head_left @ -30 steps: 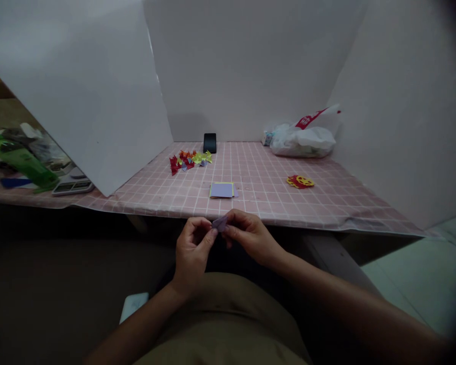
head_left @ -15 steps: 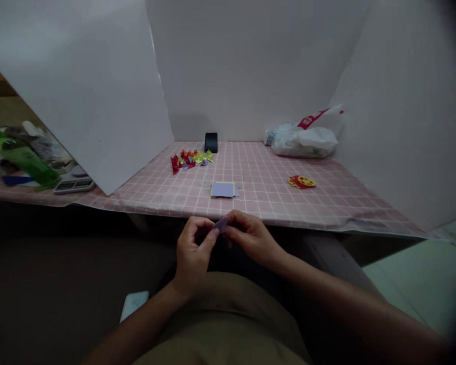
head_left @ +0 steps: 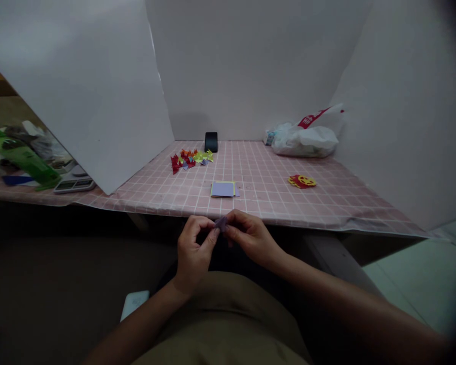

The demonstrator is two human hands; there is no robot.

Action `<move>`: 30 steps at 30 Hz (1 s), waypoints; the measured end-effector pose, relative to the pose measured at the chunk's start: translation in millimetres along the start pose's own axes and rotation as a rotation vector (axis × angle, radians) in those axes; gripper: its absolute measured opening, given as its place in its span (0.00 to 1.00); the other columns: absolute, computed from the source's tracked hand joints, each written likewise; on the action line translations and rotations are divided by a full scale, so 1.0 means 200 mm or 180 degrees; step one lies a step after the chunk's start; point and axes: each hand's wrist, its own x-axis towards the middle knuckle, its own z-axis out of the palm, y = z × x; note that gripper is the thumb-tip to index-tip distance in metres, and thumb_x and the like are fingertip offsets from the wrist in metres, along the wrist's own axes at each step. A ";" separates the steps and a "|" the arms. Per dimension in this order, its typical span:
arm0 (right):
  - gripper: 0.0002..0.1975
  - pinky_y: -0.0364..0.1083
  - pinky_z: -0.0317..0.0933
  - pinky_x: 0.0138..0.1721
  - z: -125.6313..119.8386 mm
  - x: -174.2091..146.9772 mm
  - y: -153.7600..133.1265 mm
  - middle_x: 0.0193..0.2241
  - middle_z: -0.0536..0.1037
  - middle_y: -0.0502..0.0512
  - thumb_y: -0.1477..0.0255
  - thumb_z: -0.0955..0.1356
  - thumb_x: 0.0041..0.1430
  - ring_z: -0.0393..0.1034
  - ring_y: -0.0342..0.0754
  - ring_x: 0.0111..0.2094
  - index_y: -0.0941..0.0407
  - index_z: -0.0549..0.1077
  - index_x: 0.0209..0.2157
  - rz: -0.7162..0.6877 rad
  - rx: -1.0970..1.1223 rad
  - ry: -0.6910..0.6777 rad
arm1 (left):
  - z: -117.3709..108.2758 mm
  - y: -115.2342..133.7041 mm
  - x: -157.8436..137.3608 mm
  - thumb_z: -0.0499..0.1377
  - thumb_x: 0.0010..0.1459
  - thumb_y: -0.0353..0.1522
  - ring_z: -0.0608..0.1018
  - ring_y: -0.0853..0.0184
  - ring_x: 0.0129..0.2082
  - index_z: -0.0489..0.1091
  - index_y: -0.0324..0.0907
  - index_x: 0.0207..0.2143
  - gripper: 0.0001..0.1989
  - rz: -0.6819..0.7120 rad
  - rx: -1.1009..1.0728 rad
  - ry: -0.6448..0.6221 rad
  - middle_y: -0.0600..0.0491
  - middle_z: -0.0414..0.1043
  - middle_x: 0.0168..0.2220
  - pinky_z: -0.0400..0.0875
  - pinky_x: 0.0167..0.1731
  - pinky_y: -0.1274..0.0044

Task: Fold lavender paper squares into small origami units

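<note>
A small folded piece of purple paper is pinched between my two hands, just off the table's front edge. My left hand grips its left side with thumb and forefinger. On the other side, my right hand holds it the same way, fingertips close to the left ones. Beyond them on the table lies a stack of paper squares, purple on top with yellow showing at the edges. Farther back and left sits a pile of small folded paper pieces in red, orange, yellow and purple.
A pink checked cloth covers the table, with white panels around it. A black object stands at the back. Red and yellow cut-outs and a white plastic bag lie right. A scale and green bottle are left.
The purple paper has turned slightly between my fingertips. Both hands stay in nearly the same place, and the things on the table have not moved.
</note>
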 end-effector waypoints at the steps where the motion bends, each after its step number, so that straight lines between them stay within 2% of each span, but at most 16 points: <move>1: 0.05 0.43 0.58 0.26 0.00 0.00 0.00 0.24 0.68 0.47 0.69 0.67 0.61 0.62 0.41 0.23 0.55 0.69 0.31 0.0004 -0.0035 0.0017 | 0.00 0.01 0.00 0.64 0.55 0.28 0.72 0.65 0.35 0.74 0.45 0.31 0.04 0.0107 0.0108 -0.0026 0.54 0.70 0.33 0.66 0.39 0.75; 5: 0.04 0.44 0.58 0.27 0.00 -0.01 0.00 0.26 0.70 0.48 0.70 0.66 0.61 0.62 0.42 0.25 0.55 0.68 0.32 -0.0170 -0.0392 0.0128 | -0.01 0.01 0.00 0.62 0.58 0.28 0.73 0.65 0.34 0.73 0.45 0.31 0.04 0.0466 0.0516 -0.0165 0.54 0.71 0.32 0.66 0.38 0.74; 10: 0.04 0.44 0.58 0.30 0.01 -0.01 -0.01 0.25 0.70 0.49 0.74 0.65 0.61 0.62 0.43 0.28 0.55 0.67 0.30 -0.0552 -0.0932 0.0295 | -0.02 0.01 0.00 0.60 0.60 0.29 0.74 0.63 0.36 0.72 0.43 0.34 0.02 0.0674 0.0701 -0.0394 0.52 0.72 0.34 0.67 0.39 0.73; 13: 0.04 0.44 0.58 0.31 0.01 -0.01 -0.02 0.26 0.72 0.50 0.75 0.65 0.61 0.64 0.44 0.28 0.56 0.68 0.30 -0.0608 -0.0989 0.0300 | -0.03 0.00 0.00 0.61 0.59 0.32 0.74 0.65 0.34 0.71 0.42 0.35 0.03 0.0609 0.0692 -0.0543 0.52 0.73 0.33 0.68 0.38 0.74; 16: 0.04 0.44 0.58 0.31 0.00 -0.02 -0.02 0.26 0.72 0.50 0.75 0.65 0.61 0.64 0.43 0.28 0.56 0.69 0.31 -0.0612 -0.0979 0.0186 | -0.03 0.00 0.00 0.60 0.61 0.33 0.75 0.67 0.32 0.71 0.41 0.36 0.04 0.0357 0.0627 -0.0626 0.54 0.74 0.32 0.68 0.35 0.76; 21: 0.05 0.42 0.57 0.28 0.01 -0.02 -0.03 0.24 0.68 0.47 0.74 0.65 0.62 0.61 0.42 0.26 0.56 0.68 0.30 -0.0402 -0.0771 0.0077 | -0.05 0.00 0.01 0.58 0.62 0.31 0.76 0.68 0.31 0.73 0.41 0.35 0.05 0.0215 0.0612 -0.0587 0.54 0.75 0.31 0.68 0.34 0.78; 24: 0.02 0.42 0.57 0.28 0.01 -0.01 -0.04 0.26 0.67 0.47 0.74 0.67 0.59 0.61 0.41 0.26 0.56 0.68 0.32 -0.0249 -0.0563 0.0140 | -0.06 0.00 0.02 0.58 0.62 0.31 0.75 0.69 0.29 0.73 0.41 0.33 0.05 0.0077 0.0536 -0.0639 0.55 0.75 0.29 0.67 0.32 0.79; 27: 0.05 0.42 0.59 0.28 0.01 0.00 -0.05 0.29 0.69 0.48 0.72 0.68 0.57 0.63 0.41 0.27 0.56 0.69 0.36 0.0135 -0.0146 0.0041 | -0.07 0.00 0.03 0.59 0.61 0.32 0.74 0.70 0.28 0.73 0.41 0.32 0.06 -0.0116 0.0378 -0.0720 0.56 0.74 0.28 0.67 0.31 0.80; 30: 0.05 0.42 0.59 0.27 0.00 0.01 -0.06 0.27 0.70 0.47 0.70 0.68 0.57 0.64 0.40 0.24 0.57 0.70 0.35 0.0555 0.0281 -0.0210 | -0.07 0.01 0.04 0.59 0.61 0.33 0.74 0.70 0.29 0.73 0.40 0.32 0.06 -0.0352 0.0210 -0.0850 0.56 0.74 0.28 0.66 0.31 0.80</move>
